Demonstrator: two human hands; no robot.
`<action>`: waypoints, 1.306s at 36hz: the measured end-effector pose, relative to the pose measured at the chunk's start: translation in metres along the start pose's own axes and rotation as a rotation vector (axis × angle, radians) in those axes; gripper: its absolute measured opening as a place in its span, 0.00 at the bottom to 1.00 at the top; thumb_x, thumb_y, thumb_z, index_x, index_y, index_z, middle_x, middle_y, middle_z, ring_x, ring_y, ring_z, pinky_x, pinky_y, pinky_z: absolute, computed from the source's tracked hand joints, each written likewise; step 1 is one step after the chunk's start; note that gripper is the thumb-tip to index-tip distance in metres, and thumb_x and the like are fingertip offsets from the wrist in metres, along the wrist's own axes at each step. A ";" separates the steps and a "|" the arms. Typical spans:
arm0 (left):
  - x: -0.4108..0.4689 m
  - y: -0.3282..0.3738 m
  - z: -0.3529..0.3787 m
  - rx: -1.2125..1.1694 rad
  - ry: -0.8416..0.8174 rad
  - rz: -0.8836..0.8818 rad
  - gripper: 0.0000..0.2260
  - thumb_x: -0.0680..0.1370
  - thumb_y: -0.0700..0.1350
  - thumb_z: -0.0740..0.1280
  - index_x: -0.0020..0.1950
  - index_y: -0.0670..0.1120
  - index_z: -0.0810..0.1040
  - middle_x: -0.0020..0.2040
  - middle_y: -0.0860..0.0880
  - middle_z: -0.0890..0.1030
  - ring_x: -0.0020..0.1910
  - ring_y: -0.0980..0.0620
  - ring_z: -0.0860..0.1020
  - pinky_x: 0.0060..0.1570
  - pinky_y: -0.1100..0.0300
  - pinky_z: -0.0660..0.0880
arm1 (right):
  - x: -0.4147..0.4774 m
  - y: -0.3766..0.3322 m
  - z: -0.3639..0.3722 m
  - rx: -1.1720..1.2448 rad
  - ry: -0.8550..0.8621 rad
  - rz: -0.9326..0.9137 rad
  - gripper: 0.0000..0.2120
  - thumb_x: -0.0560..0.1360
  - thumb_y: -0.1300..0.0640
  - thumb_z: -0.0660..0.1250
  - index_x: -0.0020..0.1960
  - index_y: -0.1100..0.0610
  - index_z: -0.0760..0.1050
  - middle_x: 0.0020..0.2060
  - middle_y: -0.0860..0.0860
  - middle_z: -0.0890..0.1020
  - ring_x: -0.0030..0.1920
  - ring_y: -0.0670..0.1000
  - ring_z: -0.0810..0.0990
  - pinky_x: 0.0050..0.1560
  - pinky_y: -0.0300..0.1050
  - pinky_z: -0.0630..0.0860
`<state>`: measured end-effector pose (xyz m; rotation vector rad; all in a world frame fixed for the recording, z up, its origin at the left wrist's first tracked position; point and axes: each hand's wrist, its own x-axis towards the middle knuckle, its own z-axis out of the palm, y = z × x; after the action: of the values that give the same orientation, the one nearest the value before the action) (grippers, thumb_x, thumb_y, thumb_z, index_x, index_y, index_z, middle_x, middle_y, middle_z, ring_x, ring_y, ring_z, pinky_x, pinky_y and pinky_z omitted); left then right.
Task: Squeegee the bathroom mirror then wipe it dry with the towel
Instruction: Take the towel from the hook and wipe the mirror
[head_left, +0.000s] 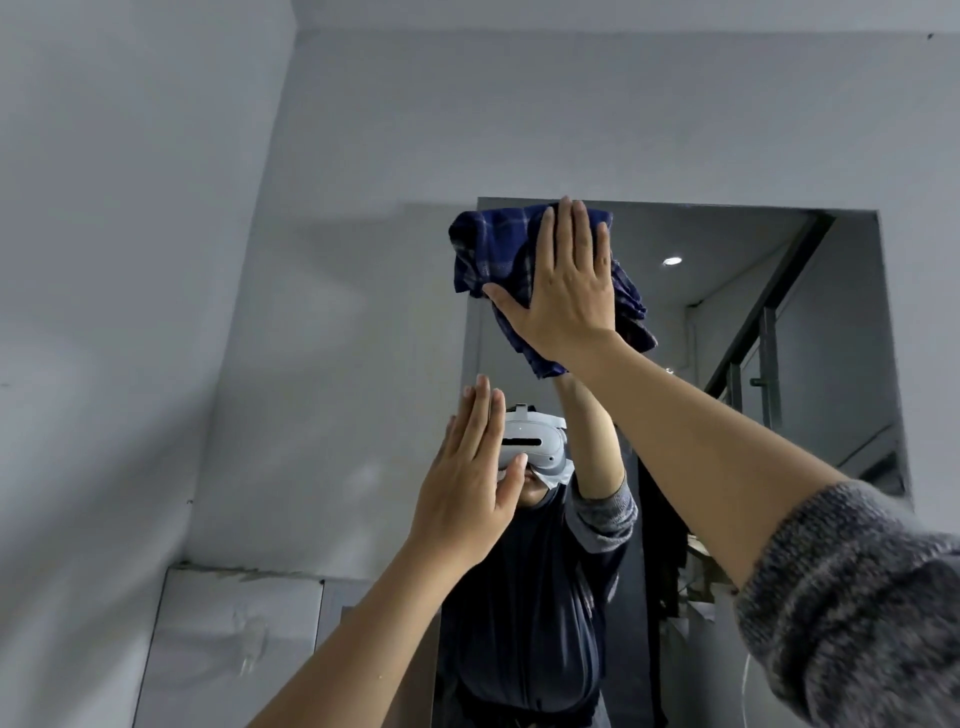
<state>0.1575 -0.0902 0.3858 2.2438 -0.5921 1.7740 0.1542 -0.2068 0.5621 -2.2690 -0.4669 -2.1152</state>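
— Which part are they on, the blade or the cloth?

— The cloth. The right hand (563, 291) has a blue plaid towel (498, 249) pressed flat against the bathroom mirror (779, 312), up at about eleven o'clock on the glass, hard by its top edge. No squeegee anywhere I can see, so I'd judge that half is done and this is the drying.

— How's the grip on it?

— Not pinching at all. Palm flat, fingers straight and close together, thumb out to the side; the towel is bunched and trapped between palm and glass, with loose folds hanging below the wrist.

— And the other one?

— The left hand (467, 478) holds nothing. It's spread flat, fingers up, down around seven o'clock from the towel, near the mirror's left edge. Whether it's truly touching the glass, I can't tell from here.

— What comes next, you reckon?

— It's at the top corner, so the sensible thing is a sweep across toward one o'clock, then down in bands. It needs steady pressure, or that bunched cloth will slip out from under the open palm.
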 end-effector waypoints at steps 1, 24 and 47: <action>0.000 0.000 0.000 0.008 0.002 -0.003 0.29 0.80 0.52 0.54 0.76 0.44 0.45 0.77 0.48 0.42 0.75 0.55 0.39 0.73 0.59 0.43 | 0.002 0.003 -0.001 -0.002 0.004 -0.031 0.46 0.73 0.31 0.49 0.75 0.65 0.46 0.75 0.62 0.50 0.76 0.59 0.47 0.75 0.55 0.42; -0.001 0.006 0.007 0.090 -0.005 -0.064 0.28 0.79 0.55 0.44 0.75 0.44 0.43 0.77 0.46 0.42 0.75 0.52 0.41 0.74 0.59 0.41 | -0.064 0.198 -0.035 0.051 0.079 0.671 0.45 0.75 0.33 0.50 0.75 0.66 0.43 0.76 0.62 0.46 0.76 0.57 0.44 0.75 0.54 0.40; -0.063 0.031 0.013 0.010 -0.087 -0.107 0.32 0.80 0.53 0.54 0.75 0.45 0.40 0.76 0.48 0.38 0.74 0.54 0.37 0.72 0.63 0.37 | -0.030 0.022 -0.005 0.076 0.023 0.284 0.42 0.76 0.35 0.48 0.75 0.65 0.42 0.76 0.61 0.45 0.76 0.58 0.42 0.73 0.55 0.37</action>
<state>0.1432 -0.1123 0.3193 2.3227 -0.4711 1.6396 0.1529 -0.2354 0.5380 -2.1209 -0.2051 -1.9485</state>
